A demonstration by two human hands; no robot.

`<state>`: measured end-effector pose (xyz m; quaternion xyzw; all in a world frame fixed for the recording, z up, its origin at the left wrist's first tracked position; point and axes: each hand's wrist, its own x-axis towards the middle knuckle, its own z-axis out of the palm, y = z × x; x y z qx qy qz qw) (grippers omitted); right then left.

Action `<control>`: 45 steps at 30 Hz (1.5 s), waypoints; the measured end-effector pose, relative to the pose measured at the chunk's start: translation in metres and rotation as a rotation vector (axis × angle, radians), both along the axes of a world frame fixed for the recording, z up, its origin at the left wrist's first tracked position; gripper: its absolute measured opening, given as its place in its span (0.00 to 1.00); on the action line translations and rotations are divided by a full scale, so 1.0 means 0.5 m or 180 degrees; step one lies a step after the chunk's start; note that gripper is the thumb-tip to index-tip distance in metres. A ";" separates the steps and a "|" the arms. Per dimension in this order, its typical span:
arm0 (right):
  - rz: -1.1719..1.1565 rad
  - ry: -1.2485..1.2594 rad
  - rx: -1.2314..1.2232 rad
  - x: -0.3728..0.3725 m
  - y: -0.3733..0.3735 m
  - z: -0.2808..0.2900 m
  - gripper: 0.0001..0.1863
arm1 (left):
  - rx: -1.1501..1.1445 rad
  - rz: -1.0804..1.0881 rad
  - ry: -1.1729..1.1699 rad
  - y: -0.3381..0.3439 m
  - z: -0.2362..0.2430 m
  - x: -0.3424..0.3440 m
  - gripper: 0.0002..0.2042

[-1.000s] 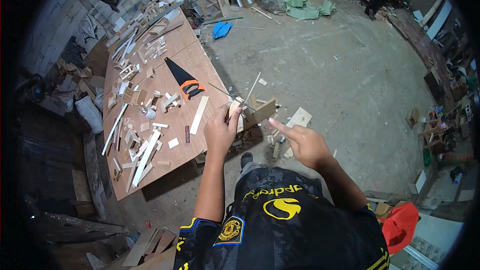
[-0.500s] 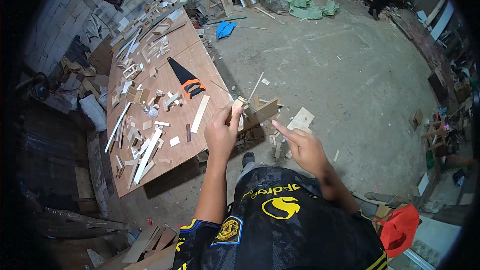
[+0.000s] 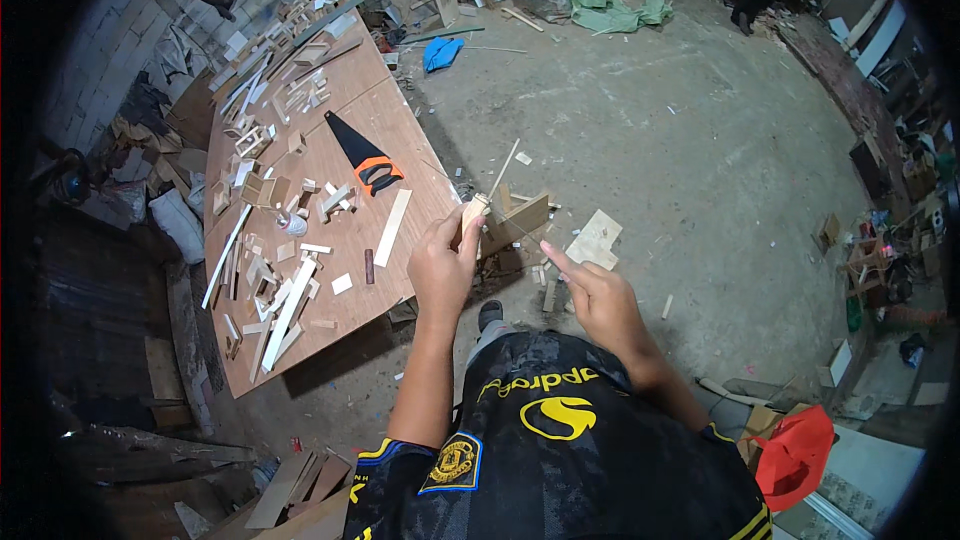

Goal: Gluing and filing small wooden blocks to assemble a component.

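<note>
A broad brown plywood worktop carries many scattered wood offcuts, most toward its left edge. Past its far right corner, a crumpled green sheet lies on the floor. A handsaw with an orange and black handle lies flat near the worktop's right edge, and a pale wooden strip lies between it and the near edge. The person's right hand, beyond the right edge, is curled around a thin rod-like tool, index finger extended along it. The left hand grips a small pale wood piece at the near right corner; whether the tool touches it is too small to tell. Toward the near edge lie a brown cylinder and, left of it, a white square piece.
</note>
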<state>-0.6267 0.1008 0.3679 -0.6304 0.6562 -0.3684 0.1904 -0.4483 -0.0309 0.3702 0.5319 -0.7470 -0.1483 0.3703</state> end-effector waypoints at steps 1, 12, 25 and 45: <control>-0.0025 0.0028 0.0027 0.003 -0.001 -0.001 0.31 | 0.0014 0.0004 0.0006 -0.001 -0.002 0.000 0.14; 0.0055 0.0336 0.0396 0.037 -0.036 -0.003 0.25 | 0.0438 0.0088 0.0163 -0.047 -0.026 0.039 0.15; -0.0324 -0.1262 0.0846 0.070 -0.116 -0.029 0.22 | 0.1035 -0.0205 -0.0038 -0.174 -0.031 0.131 0.15; -0.0923 -0.0469 0.1411 0.185 -0.236 -0.246 0.28 | 0.0596 -0.1596 -0.0599 -0.409 -0.578 0.112 0.17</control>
